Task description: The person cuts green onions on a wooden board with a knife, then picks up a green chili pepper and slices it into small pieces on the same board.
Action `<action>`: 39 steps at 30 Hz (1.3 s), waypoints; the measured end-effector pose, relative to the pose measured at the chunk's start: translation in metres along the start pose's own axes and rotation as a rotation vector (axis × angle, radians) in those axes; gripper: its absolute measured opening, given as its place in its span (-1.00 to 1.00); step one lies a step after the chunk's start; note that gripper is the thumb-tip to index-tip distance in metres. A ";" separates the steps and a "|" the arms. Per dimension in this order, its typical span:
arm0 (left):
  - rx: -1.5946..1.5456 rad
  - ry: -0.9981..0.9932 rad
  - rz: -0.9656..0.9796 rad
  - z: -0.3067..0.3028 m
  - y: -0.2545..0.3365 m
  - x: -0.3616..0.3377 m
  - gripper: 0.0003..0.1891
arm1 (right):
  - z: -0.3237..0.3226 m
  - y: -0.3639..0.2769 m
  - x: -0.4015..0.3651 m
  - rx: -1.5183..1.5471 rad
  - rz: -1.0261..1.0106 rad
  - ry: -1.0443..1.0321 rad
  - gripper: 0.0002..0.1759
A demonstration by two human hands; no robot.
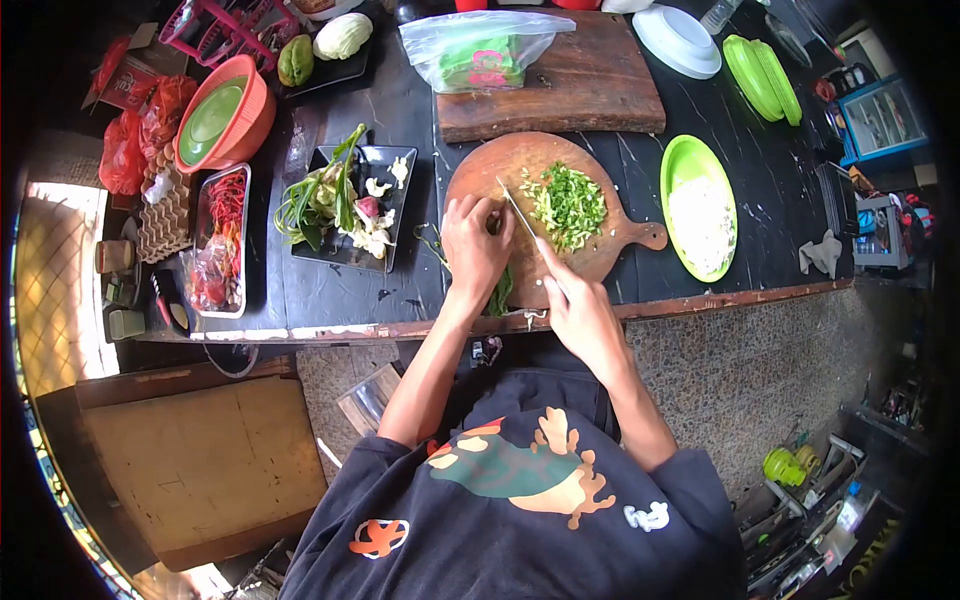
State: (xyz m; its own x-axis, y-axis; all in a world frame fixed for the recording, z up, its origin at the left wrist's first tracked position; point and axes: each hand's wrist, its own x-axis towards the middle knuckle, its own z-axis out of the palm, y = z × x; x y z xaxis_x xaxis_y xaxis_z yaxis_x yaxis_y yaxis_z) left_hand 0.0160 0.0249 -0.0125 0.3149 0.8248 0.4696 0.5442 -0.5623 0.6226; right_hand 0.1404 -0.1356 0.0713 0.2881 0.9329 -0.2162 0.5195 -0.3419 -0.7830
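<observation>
Our right hand [583,318] closed round knife [524,221]; left hand [477,236] curled, grip unclear. Greens [572,204], right: finely chopped, bright, pale-flecked.

Over at four o'clock, near frame's rim: dark panel [868,550], yellowish letters [872,566] running aslant, looks like "ARKO", ends lost in shadow. Up to twelve o'clock now: clear plastic bag [545,36], bold pink lettering [480,74] on green inside, too crumpled to call. Across to ten o'clock: red carton [128,92], pale print, maybe "CUP", too small for certain reading.
</observation>
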 end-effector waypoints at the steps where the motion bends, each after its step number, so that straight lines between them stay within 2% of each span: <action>1: -0.001 -0.004 0.005 0.000 0.001 0.000 -0.91 | 0.004 -0.004 0.013 0.003 0.003 0.005 -0.29; 5: -0.020 -0.014 -0.027 -0.001 0.001 -0.001 -0.90 | 0.028 -0.008 0.059 -0.007 -0.001 0.055 -0.33; 10: 0.032 -0.021 0.008 -0.008 0.007 -0.001 -0.88 | 0.033 -0.003 0.065 0.081 -0.018 0.063 -0.34; 12: 0.112 -0.046 -0.041 -0.009 0.009 -0.002 -0.87 | 0.039 0.012 0.055 0.185 -0.143 0.152 -0.35; 15: 0.058 -0.060 -0.117 -0.007 0.005 -0.001 -0.89 | 0.036 0.027 0.031 0.182 -0.239 0.182 -0.35; 17: 0.099 -0.054 -0.110 -0.005 0.008 -0.001 -0.90 | 0.025 0.014 0.006 0.173 -0.212 0.171 -0.35; 19: 0.139 -0.050 -0.105 -0.003 0.008 -0.002 -0.90 | 0.013 -0.002 -0.019 0.124 0.107 0.009 -0.33; 26: 0.120 -0.047 -0.025 -0.009 0.005 -0.005 -0.87 | 0.007 0.000 -0.057 0.001 0.088 0.010 -0.27; 31: 0.132 -0.065 -0.016 -0.009 0.005 -0.004 -0.86 | 0.008 -0.013 -0.011 0.012 0.177 -0.058 -0.29; 33: 0.131 -0.052 -0.010 -0.008 0.005 -0.004 -0.87 | 0.022 -0.003 0.018 0.035 -0.019 0.061 -0.32; 39: 0.102 -0.056 -0.047 -0.009 0.004 -0.004 -0.87 | 0.034 -0.010 0.076 -0.021 -0.057 0.064 -0.35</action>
State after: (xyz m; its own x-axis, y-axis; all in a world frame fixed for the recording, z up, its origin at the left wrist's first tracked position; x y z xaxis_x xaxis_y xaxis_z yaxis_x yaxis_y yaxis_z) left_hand 0.0105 0.0193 -0.0063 0.3289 0.8536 0.4039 0.6346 -0.5165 0.5748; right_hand 0.1295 -0.0575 0.0431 0.3083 0.9419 -0.1334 0.5529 -0.2915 -0.7806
